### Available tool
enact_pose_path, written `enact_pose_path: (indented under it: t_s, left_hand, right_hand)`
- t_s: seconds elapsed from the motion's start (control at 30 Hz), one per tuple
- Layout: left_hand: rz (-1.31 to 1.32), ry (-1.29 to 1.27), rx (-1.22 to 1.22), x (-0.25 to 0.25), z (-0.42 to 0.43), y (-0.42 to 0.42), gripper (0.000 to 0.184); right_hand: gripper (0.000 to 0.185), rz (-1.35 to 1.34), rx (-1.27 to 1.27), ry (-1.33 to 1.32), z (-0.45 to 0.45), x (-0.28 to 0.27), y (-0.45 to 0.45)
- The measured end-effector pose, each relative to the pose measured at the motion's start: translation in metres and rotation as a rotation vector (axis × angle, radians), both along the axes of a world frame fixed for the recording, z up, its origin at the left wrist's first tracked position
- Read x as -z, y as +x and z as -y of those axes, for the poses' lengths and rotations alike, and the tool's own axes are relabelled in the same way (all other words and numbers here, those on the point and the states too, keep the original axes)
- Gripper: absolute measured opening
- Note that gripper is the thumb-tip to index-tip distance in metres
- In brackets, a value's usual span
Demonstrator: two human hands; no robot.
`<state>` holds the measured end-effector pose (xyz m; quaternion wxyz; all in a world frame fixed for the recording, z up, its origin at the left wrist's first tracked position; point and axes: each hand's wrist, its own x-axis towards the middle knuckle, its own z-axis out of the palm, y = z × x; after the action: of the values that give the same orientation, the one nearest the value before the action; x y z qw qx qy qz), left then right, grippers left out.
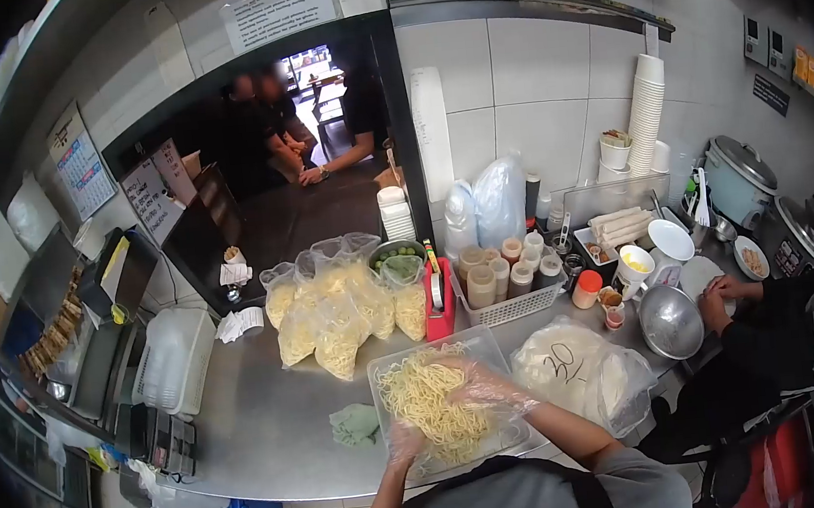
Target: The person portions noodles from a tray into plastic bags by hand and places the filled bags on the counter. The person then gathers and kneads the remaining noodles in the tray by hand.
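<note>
A clear plastic tub [500,345] on the steel counter holds a loose heap of pale yellow noodles [431,399]. My left hand [405,440], in a clear plastic glove, is against the heap's near left side, its fingers partly hidden by strands. My right hand [486,386], gloved the same way, grips the noodles from the right, with fingertips sunk among them. Behind the tub stand several knotted clear bags of noodles [337,344]. A red tape dispenser [439,300] is just beyond the tub's far edge.
A green cloth [354,425] lies left of the tub. To its right is a plastic bag marked 30 [585,374]. A basket of squeeze bottles [520,307] and a metal bowl [671,321] stand farther right. A seated co-worker [758,338] is at the right.
</note>
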<state>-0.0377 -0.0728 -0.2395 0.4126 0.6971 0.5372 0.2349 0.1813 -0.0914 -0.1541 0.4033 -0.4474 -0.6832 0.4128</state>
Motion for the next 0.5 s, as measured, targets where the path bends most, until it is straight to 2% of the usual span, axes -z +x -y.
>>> enact_pose_path:
  t_s: [0.1,0.17,0.2,0.23,0.27,0.3,0.37,0.47,0.5]
  left_hand:
    - [0.314,0.047,0.117,-0.043,0.008,-0.011,0.050]
    - [0.389,0.059,0.058,-0.081,0.020,-0.008,0.049]
    - [0.429,0.068,0.027,-0.090,0.023,-0.006,0.049]
    - [0.353,0.129,0.054,-0.060,0.015,-0.009,0.049]
    - [0.276,0.186,0.082,-0.005,0.004,-0.015,0.050]
    - [0.194,0.240,0.110,0.027,0.001,-0.019,0.050]
    - [0.165,0.340,0.193,0.022,0.005,-0.013,0.052]
    - [0.221,0.381,0.267,0.008,0.004,0.003,0.054]
    - [0.250,0.364,0.283,0.003,0.009,0.006,0.054]
  right_hand:
    - [0.076,0.053,0.059,0.042,0.002,-0.012,0.005]
    - [0.077,0.052,0.129,0.018,0.002,-0.008,0.010]
    - [0.077,0.218,0.125,0.055,0.001,-0.002,0.015]
    - [0.078,0.385,0.121,0.092,0.001,0.009,0.020]
    - [0.078,0.551,0.116,0.127,0.003,0.016,0.022]
    - [0.078,0.561,0.026,0.008,0.006,0.018,0.020]
    - [0.077,0.578,-0.146,-0.207,-0.001,0.015,0.016]
    - [0.069,0.635,-0.027,0.041,-0.005,0.040,0.002]
    - [0.067,0.604,0.002,-0.026,-0.011,0.054,0.000]
